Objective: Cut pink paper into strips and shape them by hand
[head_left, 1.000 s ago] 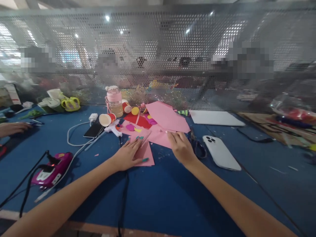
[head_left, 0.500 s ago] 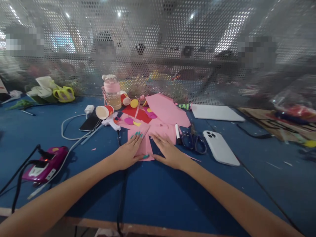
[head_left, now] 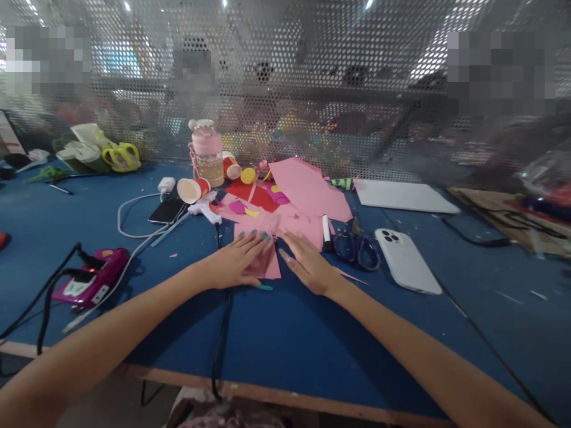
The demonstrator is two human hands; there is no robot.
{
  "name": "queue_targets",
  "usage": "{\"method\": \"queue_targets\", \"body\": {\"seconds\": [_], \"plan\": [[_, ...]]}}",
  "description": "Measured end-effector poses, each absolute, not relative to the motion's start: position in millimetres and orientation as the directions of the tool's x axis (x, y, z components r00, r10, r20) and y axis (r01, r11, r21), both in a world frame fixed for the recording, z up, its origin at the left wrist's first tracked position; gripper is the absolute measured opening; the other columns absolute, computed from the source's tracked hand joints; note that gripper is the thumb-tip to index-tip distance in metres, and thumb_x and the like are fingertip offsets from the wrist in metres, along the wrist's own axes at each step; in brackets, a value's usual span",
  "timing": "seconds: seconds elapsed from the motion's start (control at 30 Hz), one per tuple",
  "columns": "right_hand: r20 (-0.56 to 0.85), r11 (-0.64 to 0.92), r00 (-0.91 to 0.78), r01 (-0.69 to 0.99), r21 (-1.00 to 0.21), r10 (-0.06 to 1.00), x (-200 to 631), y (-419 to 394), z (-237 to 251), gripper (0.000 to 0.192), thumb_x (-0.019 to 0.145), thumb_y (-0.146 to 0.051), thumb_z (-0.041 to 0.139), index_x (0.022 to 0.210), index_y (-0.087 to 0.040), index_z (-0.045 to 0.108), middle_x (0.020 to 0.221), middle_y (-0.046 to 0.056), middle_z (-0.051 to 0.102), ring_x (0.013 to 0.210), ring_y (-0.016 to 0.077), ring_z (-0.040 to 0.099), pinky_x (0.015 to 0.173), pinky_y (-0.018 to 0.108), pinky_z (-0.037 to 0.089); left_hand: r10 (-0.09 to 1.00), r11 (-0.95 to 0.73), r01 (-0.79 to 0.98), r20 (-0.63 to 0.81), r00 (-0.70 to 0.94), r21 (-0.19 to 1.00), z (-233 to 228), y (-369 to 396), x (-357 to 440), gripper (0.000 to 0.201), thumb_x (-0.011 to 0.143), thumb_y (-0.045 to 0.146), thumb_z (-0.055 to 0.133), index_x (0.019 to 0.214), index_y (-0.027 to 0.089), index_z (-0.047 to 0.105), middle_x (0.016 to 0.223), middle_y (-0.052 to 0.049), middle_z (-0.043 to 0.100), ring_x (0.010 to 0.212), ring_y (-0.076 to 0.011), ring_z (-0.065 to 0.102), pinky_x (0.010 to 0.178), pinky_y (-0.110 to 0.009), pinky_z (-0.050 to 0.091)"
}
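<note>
Two bare hands lie flat on the blue table: the left hand (head_left: 234, 264) and the right hand (head_left: 307, 267). Between them lies one small pink paper piece (head_left: 266, 261). Just right of the right hand are one marker (head_left: 326, 232), one pair of scissors (head_left: 357, 249) and one white phone (head_left: 407, 260). Beyond the left hand are two paper cups (head_left: 193, 189), one glue gun (head_left: 204, 209), one dark phone (head_left: 167, 210) and one bottle (head_left: 207, 152).

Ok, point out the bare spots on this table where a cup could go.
Bare blue table lies between the forearms, near the front edge. More lies between the pink glue gun and the yellow scissors. It is crowded around the pink paper, black scissors and white phone.
</note>
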State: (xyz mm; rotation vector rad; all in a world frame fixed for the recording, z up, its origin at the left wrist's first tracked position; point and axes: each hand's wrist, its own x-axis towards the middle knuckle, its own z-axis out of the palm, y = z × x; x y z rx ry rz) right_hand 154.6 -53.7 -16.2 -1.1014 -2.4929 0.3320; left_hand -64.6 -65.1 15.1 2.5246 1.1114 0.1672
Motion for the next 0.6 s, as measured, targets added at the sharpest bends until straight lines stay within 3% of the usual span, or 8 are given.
{"method": "queue_targets", "body": {"seconds": [0.13,0.3,0.43,0.6], "plan": [[0.458,0.683,-0.510,0.591,-0.430,0.729,157.1,-51.9,-15.1,0.045,0.090,-0.033,0.021,0.121,-0.008,0.044,0.122,0.017,0.053,0.119,0.0228,0.043,0.099,0.044,0.033,0.649,-0.704,0.621,-0.043,0.760,0.346,15.9,-57.3,-72.1,0.080,0.074,0.046,0.057,0.138,0.017,0.020,0.146,-0.011,0.018,0.135,-0.0241,0.007,0.110,-0.041,0.011],[0.692,0.751,-0.390,0.567,-0.339,0.607,152.9,-54.8,-11.0,0.020,0.087,-0.022,0.036,0.101,-0.015,0.048,0.099,0.014,0.060,0.097,0.0232,0.054,0.085,0.041,0.045,0.614,-0.760,0.614,-0.074,0.786,0.213,20.5,-54.8,-70.8,0.069,0.083,0.039,0.048,0.138,0.011,0.019,0.146,-0.014,0.015,0.135,-0.0247,0.007,0.110,-0.040,0.014],[0.751,0.786,-0.406,0.570,-0.238,0.522,150.6,-57.5,-8.0,0.009,0.084,-0.014,0.038,0.088,-0.018,0.046,0.080,0.011,0.058,0.079,0.0220,0.054,0.071,0.037,0.047,0.616,-0.745,0.638,-0.163,0.770,0.195,33.9,-59.9,-71.3,0.070,0.081,0.033,0.051,0.137,0.007,0.020,0.146,-0.015,0.015,0.134,-0.0247,0.016,0.109,-0.035,0.021],[0.724,0.829,-0.507,0.536,-0.161,0.468,148.4,-57.8,-7.1,0.012,0.084,-0.012,0.036,0.077,-0.018,0.044,0.067,0.007,0.054,0.066,0.0199,0.050,0.062,0.034,0.045,0.665,-0.652,0.716,-0.263,0.698,0.250,49.1,-66.7,-80.4,0.086,0.068,0.023,0.058,0.139,0.008,0.012,0.144,-0.018,0.018,0.131,-0.0259,0.025,0.106,-0.035,0.027]]}}
